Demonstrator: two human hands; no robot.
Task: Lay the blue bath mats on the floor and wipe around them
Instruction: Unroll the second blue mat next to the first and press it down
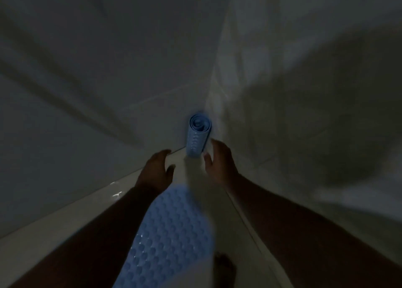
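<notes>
A rolled blue bath mat [197, 135] stands upright in the corner where two pale walls meet. A second blue bath mat [167, 237] with a bumpy surface lies flat on the floor between my forearms. My right hand [218, 160] is just right of the roll's lower part, fingers apart, very close to it; contact cannot be told. My left hand [157, 168] hovers left of and below the roll, fingers spread and holding nothing. The frame is dim and blurred.
Pale tiled walls [108, 70] close in on the left and right. The light floor [65, 222] has a wet glint near the left wall. A bare foot [225, 266] stands beside the flat mat at the bottom.
</notes>
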